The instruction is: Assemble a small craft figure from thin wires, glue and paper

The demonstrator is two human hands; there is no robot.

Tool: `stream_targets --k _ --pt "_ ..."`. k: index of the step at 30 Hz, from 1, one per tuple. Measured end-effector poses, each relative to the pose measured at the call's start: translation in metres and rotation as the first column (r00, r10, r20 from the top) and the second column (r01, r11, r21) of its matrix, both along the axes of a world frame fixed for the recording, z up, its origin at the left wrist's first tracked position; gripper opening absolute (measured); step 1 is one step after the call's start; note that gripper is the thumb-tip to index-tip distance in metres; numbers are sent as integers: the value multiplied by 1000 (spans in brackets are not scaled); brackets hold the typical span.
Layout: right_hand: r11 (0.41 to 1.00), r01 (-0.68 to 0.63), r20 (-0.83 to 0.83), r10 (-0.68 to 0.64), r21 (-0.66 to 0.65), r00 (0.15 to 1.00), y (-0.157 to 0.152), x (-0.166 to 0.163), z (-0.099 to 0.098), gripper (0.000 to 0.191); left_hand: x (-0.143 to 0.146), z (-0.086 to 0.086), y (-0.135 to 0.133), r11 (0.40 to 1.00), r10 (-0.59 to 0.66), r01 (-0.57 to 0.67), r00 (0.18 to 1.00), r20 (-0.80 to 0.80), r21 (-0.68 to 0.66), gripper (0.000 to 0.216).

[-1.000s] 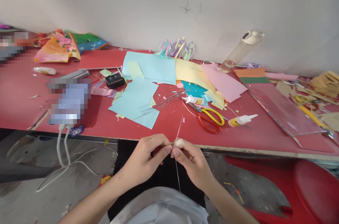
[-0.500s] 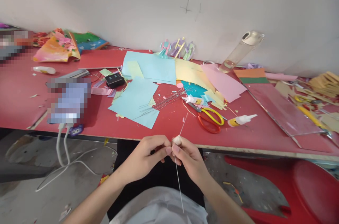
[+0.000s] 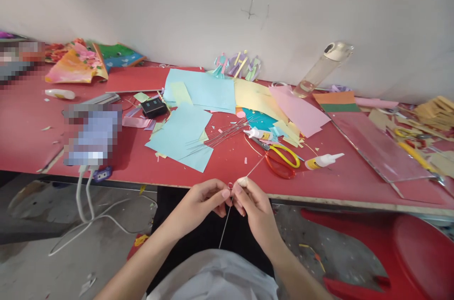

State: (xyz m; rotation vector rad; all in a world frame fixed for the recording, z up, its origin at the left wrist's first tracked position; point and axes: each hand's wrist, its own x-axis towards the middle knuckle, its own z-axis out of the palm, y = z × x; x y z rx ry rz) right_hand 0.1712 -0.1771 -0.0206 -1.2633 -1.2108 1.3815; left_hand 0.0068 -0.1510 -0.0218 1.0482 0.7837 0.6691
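My left hand (image 3: 200, 200) and my right hand (image 3: 253, 203) meet just in front of the red table's near edge (image 3: 319, 196). Both pinch a thin metal wire (image 3: 224, 224). One end of the wire slants down towards my lap, the other (image 3: 256, 167) points up and right over the table. A tiny loop (image 3: 230, 185) shows between the fingertips. The thumb and fingers of each hand are pressed together on the wire.
On the table lie light blue paper sheets (image 3: 184, 132), yellow and pink sheets (image 3: 298, 110), a bundle of loose wires (image 3: 220, 135), red and yellow scissors (image 3: 282, 158), two small glue bottles (image 3: 322, 161), a clear water bottle (image 3: 321, 70) and a black box (image 3: 153, 107). A red chair (image 3: 400, 252) stands at the right.
The wire has swung: its upper end tipped from nearly upright to the right, its lower end moved left. A small loop now shows between my fingertips.
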Motion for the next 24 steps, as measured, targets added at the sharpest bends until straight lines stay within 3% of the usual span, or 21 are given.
stream_targets --k 3,7,15,24 --pt "996 92 6 -92 22 996 -3 -2 -3 36 5 -1 -5 998 21 -17 997 72 -59 33" --pt "995 97 28 -97 9 995 -2 4 -3 30 2 3 -6 998 33 -30 997 -64 51 24" --pt "999 -31 89 33 -22 995 2 15 -2 31 -10 21 4 967 -48 145 914 -404 212 20" --pt "995 -64 88 71 -81 994 3 8 1 35 -25 24 27 938 -235 316 879 -416 139 15"
